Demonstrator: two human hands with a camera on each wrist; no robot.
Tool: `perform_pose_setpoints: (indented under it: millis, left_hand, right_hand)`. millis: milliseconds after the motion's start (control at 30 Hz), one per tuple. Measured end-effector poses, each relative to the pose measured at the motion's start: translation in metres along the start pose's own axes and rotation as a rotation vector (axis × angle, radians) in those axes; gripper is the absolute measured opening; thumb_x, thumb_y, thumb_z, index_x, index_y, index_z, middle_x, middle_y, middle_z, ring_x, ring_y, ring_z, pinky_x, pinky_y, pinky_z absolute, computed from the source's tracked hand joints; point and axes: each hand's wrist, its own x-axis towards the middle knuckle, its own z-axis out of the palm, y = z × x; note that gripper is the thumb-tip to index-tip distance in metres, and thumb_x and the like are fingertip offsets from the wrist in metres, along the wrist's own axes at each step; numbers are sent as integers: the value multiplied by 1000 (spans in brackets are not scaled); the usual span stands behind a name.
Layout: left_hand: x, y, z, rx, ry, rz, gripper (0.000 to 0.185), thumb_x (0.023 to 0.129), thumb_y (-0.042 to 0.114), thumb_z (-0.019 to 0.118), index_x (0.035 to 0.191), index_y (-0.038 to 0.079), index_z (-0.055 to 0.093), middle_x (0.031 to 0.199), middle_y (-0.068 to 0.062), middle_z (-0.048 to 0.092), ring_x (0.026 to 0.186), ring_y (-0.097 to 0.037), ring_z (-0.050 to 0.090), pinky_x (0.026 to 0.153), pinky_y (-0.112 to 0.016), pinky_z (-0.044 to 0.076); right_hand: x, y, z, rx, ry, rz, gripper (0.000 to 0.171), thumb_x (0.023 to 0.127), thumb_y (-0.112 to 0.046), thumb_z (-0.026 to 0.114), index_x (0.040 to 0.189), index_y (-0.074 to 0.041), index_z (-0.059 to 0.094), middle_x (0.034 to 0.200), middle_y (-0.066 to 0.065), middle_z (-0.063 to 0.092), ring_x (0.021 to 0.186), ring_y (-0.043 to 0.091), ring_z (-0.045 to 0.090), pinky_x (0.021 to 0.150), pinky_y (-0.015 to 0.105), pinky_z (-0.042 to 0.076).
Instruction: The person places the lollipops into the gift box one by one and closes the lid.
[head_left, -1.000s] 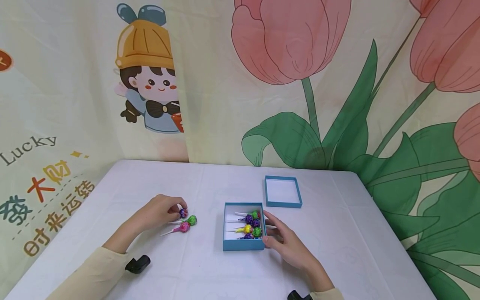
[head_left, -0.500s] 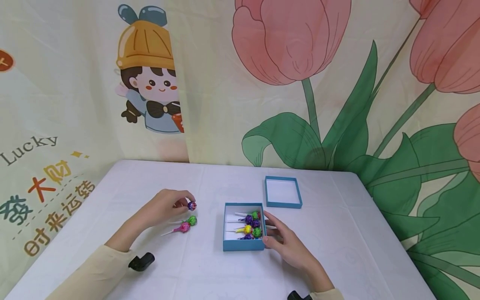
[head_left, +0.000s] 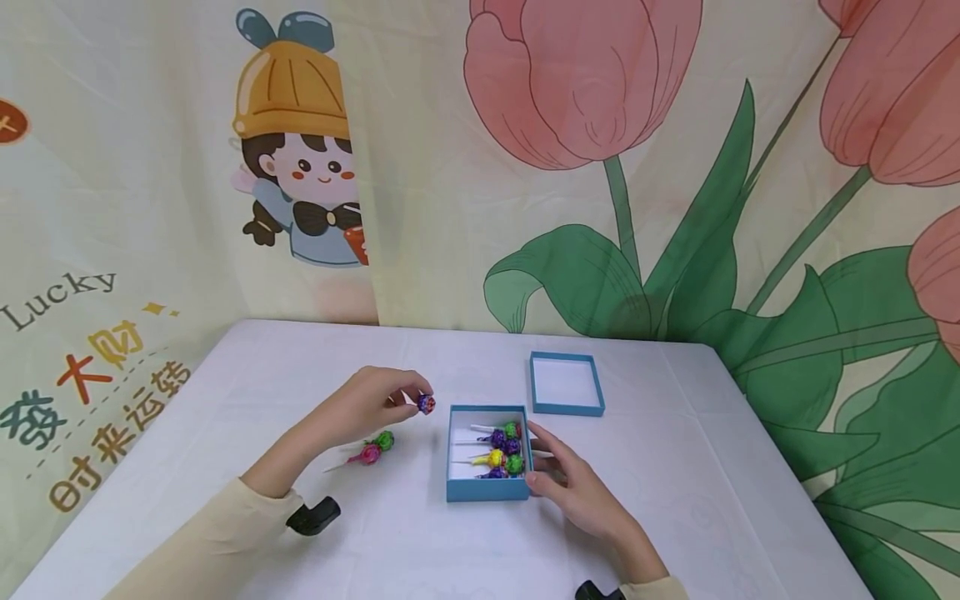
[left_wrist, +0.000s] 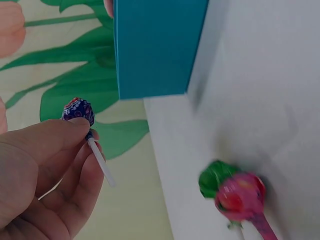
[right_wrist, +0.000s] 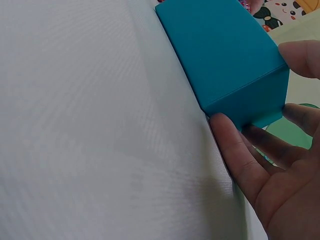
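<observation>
The left hand (head_left: 378, 404) pinches a blue patterned lollipop (head_left: 426, 404) between thumb and fingers, just below its wrapped head, and the white stick shows under the thumb in the left wrist view. The right hand (head_left: 573, 492) holds nothing up: it rests against the right side of the blue box (head_left: 487, 490), its thumb at the near corner and its fingers, rather straight and spread apart, along that wall.

The pinched lollipop is raised off the table (head_left: 420, 550), near the box's far left corner and outside its rim. Inside the box lie several wrapped lollipops, among them a yellow one (head_left: 495, 457), a green one (head_left: 513, 464) and a dark purple one (head_left: 497, 437); their heads lie toward the right wall and the visible sticks point left. The exact number cannot be told.

Well to the left of the box, a pink lollipop (head_left: 371, 454) and a loose green lollipop (head_left: 385, 440) lie side by side, the pink one nearer the person. Beyond the box's far right corner, a shallow blue lid (head_left: 566, 383) lies with its white inside up. Behind the box, past the table's far edge, hangs a backdrop printed with pink tulips (head_left: 592, 75) and a cartoon figure (head_left: 307, 225).
</observation>
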Motion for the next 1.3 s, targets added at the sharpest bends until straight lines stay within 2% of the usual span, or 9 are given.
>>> perform_pose_setpoints:
  millis: [267,467,733,900,1033,1300]
  left_hand:
    - [21,26,8,0,-36,57,27,97,10,79,123,17,75,103,8,76,87,-8,67,79,-23,58]
    - [32,39,15,4,-59,102,28,96,11,80,123,16,76,107,5,77,86,-8,67,79,-22,58]
    - [46,55,31,-9,-81,122,27,96,10,80,123,16,76,107,4,77,85,-9,65,80,-22,58]
    - [52,57,41,-10,-77,184,25,96,8,80,120,13,76,107,2,78,82,-8,64,79,-24,58]
    - [56,57,49,0,-77,209,23,96,8,80,118,13,76,108,3,78,80,-8,62,79,-25,58]
    - [60,55,63,9,-115,181,21,96,8,80,115,17,76,100,5,77,78,-8,61,76,-22,56]
  right_hand:
    - [0,1,-1,6,-4,0,71,105,-37,68,167,-30,34,160,17,48,137,34,58,107,52,54]
    - [0,0,0,3,-3,4,71,105,-37,68,167,-30,34,160,17,48,137,35,58,106,52,55]
    - [1,1,0,19,-9,6,70,105,-36,68,167,-32,34,160,17,48,137,36,58,104,50,56]
    - [2,2,0,32,-14,4,70,105,-36,68,167,-32,34,160,17,47,138,37,57,103,48,57]
    - [1,1,0,37,-21,3,71,105,-36,67,167,-33,33,160,17,47,138,37,57,102,47,58]
    - [1,1,-1,45,-28,3,70,105,-34,67,167,-32,33,160,17,47,137,36,57,100,45,59]
